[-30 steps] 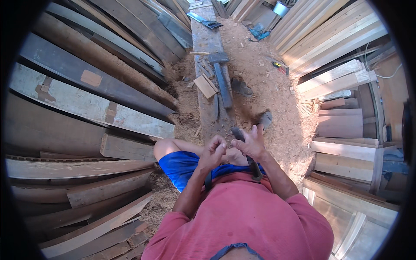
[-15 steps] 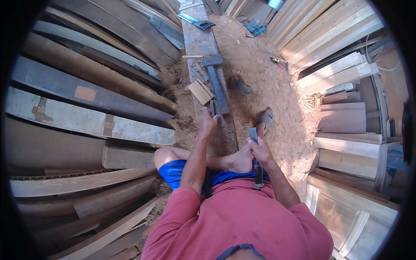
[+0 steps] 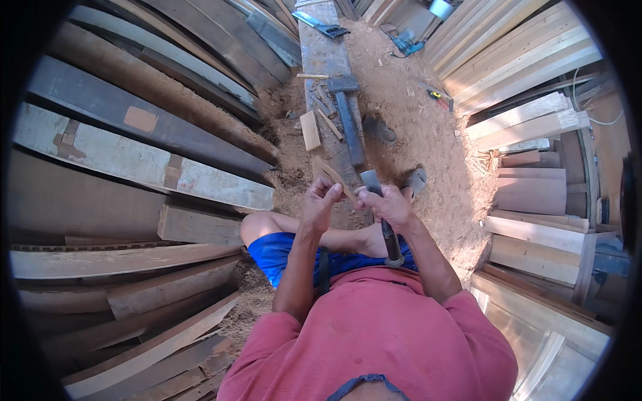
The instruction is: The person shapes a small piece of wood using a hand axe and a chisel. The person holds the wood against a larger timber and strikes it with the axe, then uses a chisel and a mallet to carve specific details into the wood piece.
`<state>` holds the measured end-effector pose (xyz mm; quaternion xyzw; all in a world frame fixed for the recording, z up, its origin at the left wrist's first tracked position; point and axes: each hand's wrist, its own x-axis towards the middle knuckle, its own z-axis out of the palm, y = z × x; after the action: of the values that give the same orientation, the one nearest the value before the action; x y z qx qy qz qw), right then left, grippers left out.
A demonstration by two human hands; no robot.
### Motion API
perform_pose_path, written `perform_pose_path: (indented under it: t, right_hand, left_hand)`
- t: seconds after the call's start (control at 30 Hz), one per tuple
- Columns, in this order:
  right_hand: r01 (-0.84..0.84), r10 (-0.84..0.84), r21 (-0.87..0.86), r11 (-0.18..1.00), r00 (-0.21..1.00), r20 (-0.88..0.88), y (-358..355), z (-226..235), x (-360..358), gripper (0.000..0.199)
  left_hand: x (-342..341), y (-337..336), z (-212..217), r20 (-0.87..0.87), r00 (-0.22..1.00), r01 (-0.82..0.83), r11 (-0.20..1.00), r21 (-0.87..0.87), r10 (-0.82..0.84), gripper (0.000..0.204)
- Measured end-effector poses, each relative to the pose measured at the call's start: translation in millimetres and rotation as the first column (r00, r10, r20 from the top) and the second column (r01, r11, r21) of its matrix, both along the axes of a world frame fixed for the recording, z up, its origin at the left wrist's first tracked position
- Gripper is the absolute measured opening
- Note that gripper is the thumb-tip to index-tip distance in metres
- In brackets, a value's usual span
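Note:
My left hand [image 3: 321, 204] is closed on a small flat piece of wood [image 3: 326, 172], pinched between thumb and fingers above the bench plank. Close beside it on the right, my right hand [image 3: 391, 206] grips a chisel [image 3: 370, 179], its broad metal blade pointing away from me and its dark handle [image 3: 390, 242] towards my lap. The right fingertips come up to the wood's edge; whether they grip it too, I cannot tell. Beyond my hands a mallet [image 3: 349, 127] lies along the plank [image 3: 324, 50], with a small wooden block [image 3: 310, 130] to its left.
A handsaw [image 3: 322, 27] lies at the plank's far end. Boards [image 3: 100, 144] crowd the left side, and stacked timber [image 3: 521, 50] stands at right. A teal power tool [image 3: 406, 43] and a tape measure [image 3: 436, 95] lie on the shaving-strewn ground [image 3: 428, 134].
My left hand has come up from the plank and now shows the flat wood piece. My right hand has moved left with the chisel, which now tilts. The small block on the plank has turned.

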<state>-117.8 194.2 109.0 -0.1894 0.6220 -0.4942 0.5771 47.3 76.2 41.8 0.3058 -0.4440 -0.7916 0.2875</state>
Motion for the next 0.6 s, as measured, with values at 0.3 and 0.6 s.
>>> perform_pose_path:
  t: [0.3, 0.6]
  right_hand:
    - [-0.097, 0.09, -0.04, 0.994, 0.983, -0.158, 7, 2, 12, 0.029]
    - [-0.047, 0.049, 0.029, 0.998, 0.995, -0.085, 34, -8, -8, 0.023]
  left_hand:
    - [17, -73, -25, 0.424, 0.869, -0.108, 0.935, -0.339, 0.254, 0.044]
    - [-52, -184, -130, 0.593, 0.793, 0.059, 0.951, -0.303, 0.14, 0.052]
